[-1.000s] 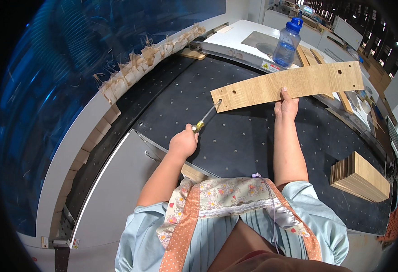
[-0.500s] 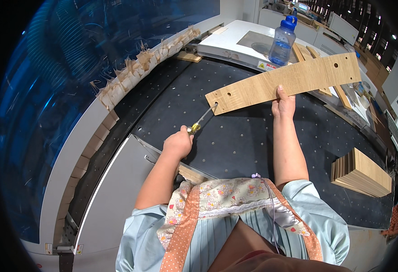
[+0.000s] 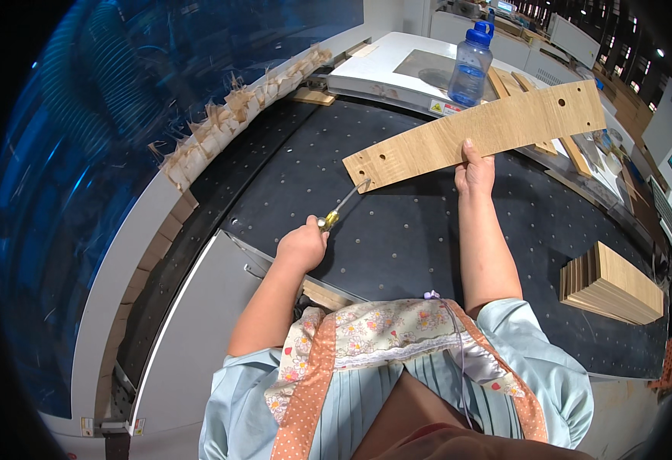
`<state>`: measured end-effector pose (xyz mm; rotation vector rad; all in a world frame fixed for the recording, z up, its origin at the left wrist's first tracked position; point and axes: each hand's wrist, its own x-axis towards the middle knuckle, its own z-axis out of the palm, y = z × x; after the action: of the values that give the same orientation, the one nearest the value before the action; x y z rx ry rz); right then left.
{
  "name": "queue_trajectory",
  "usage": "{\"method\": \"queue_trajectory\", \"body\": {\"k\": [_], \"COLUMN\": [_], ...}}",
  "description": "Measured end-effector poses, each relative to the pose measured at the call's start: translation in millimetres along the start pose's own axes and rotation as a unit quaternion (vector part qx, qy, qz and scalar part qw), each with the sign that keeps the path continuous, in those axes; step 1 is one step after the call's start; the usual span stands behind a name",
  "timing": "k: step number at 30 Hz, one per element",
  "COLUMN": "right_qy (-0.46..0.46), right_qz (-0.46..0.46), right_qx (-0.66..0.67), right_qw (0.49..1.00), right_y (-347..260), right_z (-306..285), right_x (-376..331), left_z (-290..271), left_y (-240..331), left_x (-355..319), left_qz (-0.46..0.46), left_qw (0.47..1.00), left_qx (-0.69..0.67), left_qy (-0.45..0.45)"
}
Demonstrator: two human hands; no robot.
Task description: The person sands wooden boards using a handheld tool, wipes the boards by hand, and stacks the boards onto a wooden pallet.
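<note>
A long wood-grain board (image 3: 497, 126) with drilled holes near both ends is held up over the black table, tilted with its right end farther away. My right hand (image 3: 475, 170) grips its near edge around the middle, thumb on top and fingers underneath. In my left hand (image 3: 303, 244) is a screwdriver (image 3: 340, 208) with a yellowish clear handle, my fingers closed round it. The metal tip reaches the board's left end, beside the small holes near the corner. Whether the tip sits in a hole I cannot tell.
The black table (image 3: 386, 264) is dotted with small studs. A stack of similar boards (image 3: 612, 285) stands at its right. A blue-capped water bottle (image 3: 471, 65) stands on the white machine top (image 3: 382, 65) behind. Along the left runs a blue-windowed machine (image 3: 137, 92) with a ragged brush strip (image 3: 236, 111).
The screwdriver tip has shifted from a small hole toward the board's near left corner. The board appears slightly higher and more to the left in view.
</note>
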<state>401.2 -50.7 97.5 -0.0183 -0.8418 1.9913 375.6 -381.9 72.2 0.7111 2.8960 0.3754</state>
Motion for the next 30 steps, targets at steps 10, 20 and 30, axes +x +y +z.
{"method": "queue_trajectory", "body": {"k": [10, 20, 30], "right_qy": [-0.007, 0.0, 0.0], "right_qz": [0.003, -0.007, 0.001], "right_qx": [-0.005, -0.015, -0.007], "right_qw": [1.0, 1.0, 1.0], "right_y": [-1.9, -3.7, -3.4], "right_z": [3.3, 7.4, 1.8], "right_x": [-1.7, -1.5, -0.8], "left_z": [10.8, 13.9, 11.6], "left_y": [5.8, 5.0, 3.9], "left_x": [-7.6, -4.1, -3.7], "left_qz": [0.014, 0.021, 0.011], "left_qw": [1.0, 0.999, 1.0], "left_qx": [0.016, 0.015, 0.003], "left_qy": [0.012, 0.023, 0.01]}}
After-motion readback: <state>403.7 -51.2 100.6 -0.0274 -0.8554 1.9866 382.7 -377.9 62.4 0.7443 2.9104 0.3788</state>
